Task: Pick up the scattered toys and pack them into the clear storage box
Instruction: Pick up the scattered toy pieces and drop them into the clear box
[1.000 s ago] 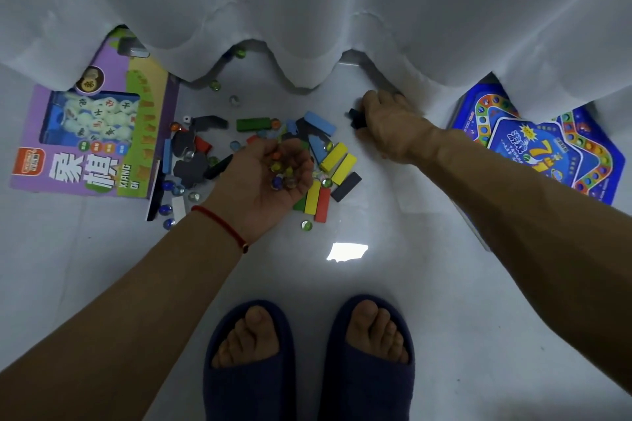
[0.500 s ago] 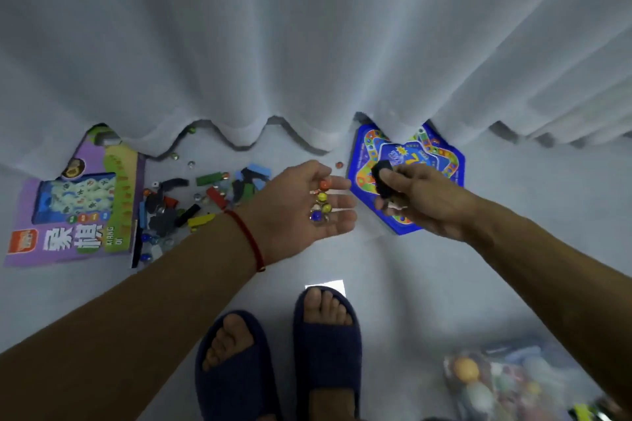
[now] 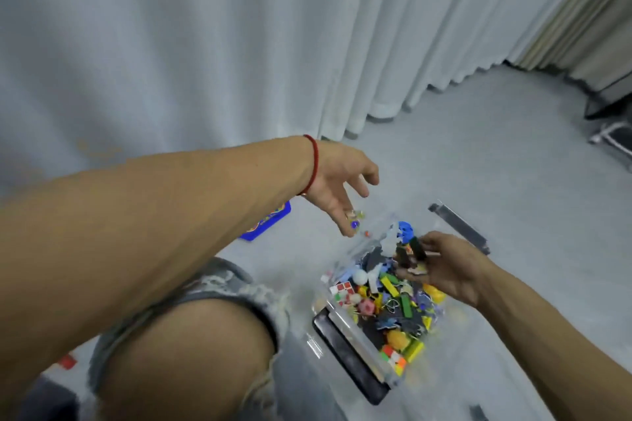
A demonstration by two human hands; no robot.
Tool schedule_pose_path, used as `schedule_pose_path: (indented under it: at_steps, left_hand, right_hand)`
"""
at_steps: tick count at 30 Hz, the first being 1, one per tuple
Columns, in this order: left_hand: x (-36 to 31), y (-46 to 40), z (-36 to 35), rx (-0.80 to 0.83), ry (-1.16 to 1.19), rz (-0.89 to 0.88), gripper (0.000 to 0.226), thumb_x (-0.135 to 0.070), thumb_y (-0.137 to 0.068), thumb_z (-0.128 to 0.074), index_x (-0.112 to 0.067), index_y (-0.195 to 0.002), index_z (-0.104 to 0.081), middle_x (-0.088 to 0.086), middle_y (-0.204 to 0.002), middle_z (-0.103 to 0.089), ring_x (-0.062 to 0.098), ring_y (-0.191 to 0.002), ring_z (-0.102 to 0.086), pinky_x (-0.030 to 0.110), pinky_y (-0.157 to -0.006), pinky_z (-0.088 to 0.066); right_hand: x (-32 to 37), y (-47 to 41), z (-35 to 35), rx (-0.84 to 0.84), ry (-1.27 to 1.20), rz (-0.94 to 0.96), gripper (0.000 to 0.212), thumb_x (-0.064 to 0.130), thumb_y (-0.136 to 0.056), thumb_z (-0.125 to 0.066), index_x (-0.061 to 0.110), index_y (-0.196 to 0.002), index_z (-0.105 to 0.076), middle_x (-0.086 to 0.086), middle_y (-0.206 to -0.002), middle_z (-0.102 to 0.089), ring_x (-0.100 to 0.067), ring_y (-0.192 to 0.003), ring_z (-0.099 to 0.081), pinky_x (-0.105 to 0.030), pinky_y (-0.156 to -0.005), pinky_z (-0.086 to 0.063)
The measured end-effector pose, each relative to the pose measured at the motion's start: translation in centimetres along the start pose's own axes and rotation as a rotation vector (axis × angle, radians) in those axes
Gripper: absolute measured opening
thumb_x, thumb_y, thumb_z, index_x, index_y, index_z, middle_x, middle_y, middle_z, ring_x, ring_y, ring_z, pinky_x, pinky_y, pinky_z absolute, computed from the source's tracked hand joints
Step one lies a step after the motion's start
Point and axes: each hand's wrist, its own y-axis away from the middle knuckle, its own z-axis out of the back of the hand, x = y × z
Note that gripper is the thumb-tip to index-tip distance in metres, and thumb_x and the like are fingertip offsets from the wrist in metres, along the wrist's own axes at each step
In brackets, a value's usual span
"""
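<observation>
The clear storage box (image 3: 337, 316) stands on the grey floor, filled with several mixed toys such as blocks, small cubes and clips. My left hand (image 3: 342, 178) hangs tilted above the box's far left corner, fingers loose, and small marbles (image 3: 355, 224) are slipping off its fingertips. Over the far side of the box, my right hand (image 3: 448, 267) holds a few black toy pieces (image 3: 418, 248) between thumb and fingers.
A black latch (image 3: 349, 362) sits on the box's near end and a grey one (image 3: 458, 225) on the far end. The blue board game (image 3: 266, 222) lies on the floor behind my left arm. My bent knee (image 3: 191, 352) is left of the box. White curtains (image 3: 205, 44) hang behind. A red piece (image 3: 67, 362) lies at lower left.
I have turned right from the toy pile to the box. My left hand has tipped from palm-up to tilted, spilling the marbles. My right hand has carried the black pieces over the box.
</observation>
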Motion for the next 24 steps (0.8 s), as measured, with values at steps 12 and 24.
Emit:
schedule_pose_path:
  at_steps: [12, 24]
  left_hand:
    - [13.2, 11.6, 18.8, -0.843, 0.155, -0.145, 0.031, -0.019, -0.095, -0.053, -0.009, -0.124, -0.052, 0.018, -0.117, -0.055, 0.037, -0.096, -0.061, 0.048, -0.09, -0.054]
    - [41.5, 6.9, 33.1, -1.299, 0.075, 0.126, 0.066, -0.005, -0.091, -0.053, -0.028, -0.149, -0.031, -0.005, -0.12, -0.053, 0.015, -0.097, -0.051, 0.026, -0.081, -0.047]
  right_hand:
    - [-2.1, -2.5, -11.7, 0.166, 0.676, 0.369, 0.016, 0.009, -0.095, -0.054, 0.014, -0.101, -0.069, -0.017, -0.104, -0.068, -0.021, -0.088, -0.064, -0.039, -0.079, -0.053]
    - [-7.8, -13.3, -49.4, 0.955, 1.801, 0.778, 0.041, 0.034, -0.097, -0.05, 0.024, -0.137, -0.05, 0.0, -0.133, -0.057, -0.023, -0.111, -0.059, -0.036, -0.096, -0.049]
